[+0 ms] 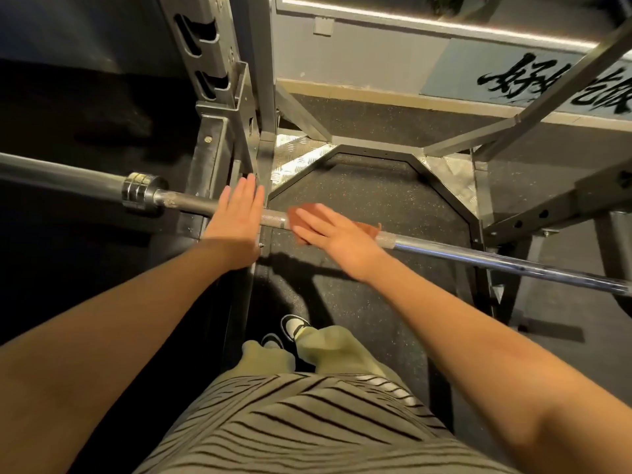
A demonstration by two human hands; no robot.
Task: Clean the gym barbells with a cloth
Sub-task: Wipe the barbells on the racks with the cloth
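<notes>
Dark speckled rubber floor (369,196), steel rack uprights (219,56), grey wall (369,53) with black brush lettering (533,80), possibly an LED strip (427,22) above.

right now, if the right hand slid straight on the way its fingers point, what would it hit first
Probably the left hand resting on the barbell, though depth is unclear.

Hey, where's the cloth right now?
Head view, near centre: the orange cloth lies on the barbell shaft under the flat right hand, with the left hand resting on the shaft beside it.
</notes>
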